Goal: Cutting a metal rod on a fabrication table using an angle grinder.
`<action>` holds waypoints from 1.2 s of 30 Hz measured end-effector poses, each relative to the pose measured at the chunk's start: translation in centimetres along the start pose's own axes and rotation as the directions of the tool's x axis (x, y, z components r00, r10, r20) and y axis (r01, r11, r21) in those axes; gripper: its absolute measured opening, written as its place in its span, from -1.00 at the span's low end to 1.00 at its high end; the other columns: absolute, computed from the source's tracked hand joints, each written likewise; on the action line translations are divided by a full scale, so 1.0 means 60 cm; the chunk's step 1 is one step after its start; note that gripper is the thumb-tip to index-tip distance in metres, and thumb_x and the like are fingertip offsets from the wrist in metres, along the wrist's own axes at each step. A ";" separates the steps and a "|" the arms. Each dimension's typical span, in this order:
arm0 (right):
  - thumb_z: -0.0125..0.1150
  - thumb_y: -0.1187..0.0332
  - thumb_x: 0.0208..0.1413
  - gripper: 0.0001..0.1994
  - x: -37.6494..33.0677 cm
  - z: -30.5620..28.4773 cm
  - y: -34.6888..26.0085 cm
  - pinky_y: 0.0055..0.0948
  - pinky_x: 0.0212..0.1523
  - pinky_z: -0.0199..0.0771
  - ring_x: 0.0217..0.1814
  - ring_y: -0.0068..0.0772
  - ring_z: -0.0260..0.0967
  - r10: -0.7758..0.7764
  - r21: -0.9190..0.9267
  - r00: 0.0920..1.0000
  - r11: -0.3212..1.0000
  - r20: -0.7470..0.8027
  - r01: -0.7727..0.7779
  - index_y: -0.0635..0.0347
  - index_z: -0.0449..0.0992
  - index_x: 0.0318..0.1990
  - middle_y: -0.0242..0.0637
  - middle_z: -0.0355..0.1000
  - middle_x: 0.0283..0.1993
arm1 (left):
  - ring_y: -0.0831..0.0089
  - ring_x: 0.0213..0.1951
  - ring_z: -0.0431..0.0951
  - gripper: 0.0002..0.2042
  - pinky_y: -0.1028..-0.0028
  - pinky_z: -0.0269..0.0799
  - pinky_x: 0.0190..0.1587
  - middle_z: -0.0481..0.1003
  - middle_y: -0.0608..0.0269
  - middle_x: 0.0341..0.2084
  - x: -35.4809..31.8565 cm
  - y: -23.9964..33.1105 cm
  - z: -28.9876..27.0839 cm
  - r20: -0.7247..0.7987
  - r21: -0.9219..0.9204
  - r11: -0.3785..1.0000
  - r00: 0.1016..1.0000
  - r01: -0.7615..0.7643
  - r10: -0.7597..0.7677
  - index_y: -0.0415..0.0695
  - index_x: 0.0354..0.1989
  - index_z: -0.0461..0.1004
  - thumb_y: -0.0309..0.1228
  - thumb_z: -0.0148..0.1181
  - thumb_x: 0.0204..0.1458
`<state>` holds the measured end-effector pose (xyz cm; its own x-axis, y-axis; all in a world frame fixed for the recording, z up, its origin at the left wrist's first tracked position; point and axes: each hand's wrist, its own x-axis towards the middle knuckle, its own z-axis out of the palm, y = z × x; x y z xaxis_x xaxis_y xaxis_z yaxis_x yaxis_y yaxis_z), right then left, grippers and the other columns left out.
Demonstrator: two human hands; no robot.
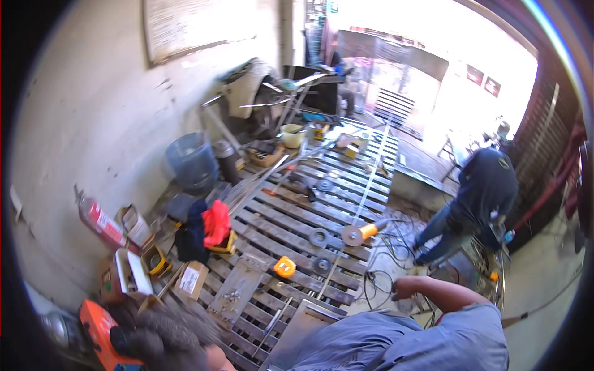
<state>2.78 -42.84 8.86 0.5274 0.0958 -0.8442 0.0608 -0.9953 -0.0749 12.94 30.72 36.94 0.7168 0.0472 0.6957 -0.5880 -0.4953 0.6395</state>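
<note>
My left hand (170,324) is at the lower left, smeared by motion, so its fingers are hard to read. It is beside an orange machine (102,334) with a black knob; whether it touches it I cannot tell. My right hand (405,287) hangs out to the right past the slatted metal table (263,226), fingers curled, with nothing visible in it. Nearest to it on the table is an angle grinder (369,230) with an orange body. Grinding discs (318,237) lie close by. A yellow tape measure (284,266) sits near a flat metal plate (238,287) scattered with small pieces.
Another person (482,185) bends over at the right, near cables (377,278) on the floor. Along the left wall stand a fire extinguisher (102,222), a cardboard box (189,280) and a blue bucket (193,162). A red cloth (216,224) lies at the table's left side.
</note>
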 end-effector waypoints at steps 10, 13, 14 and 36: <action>0.30 -0.19 0.28 -0.41 -0.016 0.049 0.105 0.11 0.08 0.68 0.01 0.24 0.69 -0.241 -0.088 0.963 0.969 -0.122 0.232 0.29 0.81 -0.21 0.12 0.73 -0.08 | 0.05 0.11 0.67 -0.51 -0.04 0.49 0.25 0.67 -0.04 0.01 -0.053 0.444 0.336 0.396 -0.852 0.474 0.321 -0.221 0.861 -0.21 0.09 0.65 0.00 0.34 0.26; 0.29 -0.21 0.29 -0.38 -0.004 0.078 0.158 0.09 0.09 0.68 0.02 0.24 0.68 -0.283 -0.120 0.958 0.954 -0.044 0.276 0.31 0.81 -0.20 0.13 0.73 -0.07 | 0.05 0.15 0.66 -0.51 -0.05 0.47 0.28 0.66 -0.04 0.05 -0.079 0.527 0.406 0.332 -0.917 0.372 0.241 -0.143 0.912 -0.20 0.12 0.64 -0.02 0.32 0.27; 0.28 -0.21 0.29 -0.38 -0.001 0.081 0.181 0.09 0.09 0.68 0.02 0.24 0.68 -0.281 -0.131 0.960 0.952 -0.025 0.275 0.31 0.81 -0.19 0.13 0.73 -0.07 | 0.05 0.16 0.65 -0.51 -0.06 0.46 0.29 0.65 -0.04 0.06 -0.086 0.550 0.427 0.323 -0.924 0.359 0.230 -0.133 0.918 -0.20 0.13 0.64 -0.02 0.31 0.27; 0.34 -0.21 0.31 -0.36 -0.039 0.118 0.579 0.08 0.17 0.68 0.15 0.25 0.68 -0.314 -0.319 0.945 0.890 0.085 0.325 0.36 0.78 -0.06 0.24 0.70 0.05 | 0.07 0.40 0.55 -0.47 -0.17 0.30 0.52 0.55 -0.05 0.36 -0.374 0.874 0.828 0.551 -0.752 0.625 0.320 -0.211 0.771 -0.16 0.39 0.54 -0.13 0.16 0.35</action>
<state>-2.34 -77.71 4.50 0.4071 0.4023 -0.8200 0.4955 -0.8515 -0.1718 -15.37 -39.40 38.57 -0.0173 -0.8448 0.5348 -0.8003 0.3323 0.4991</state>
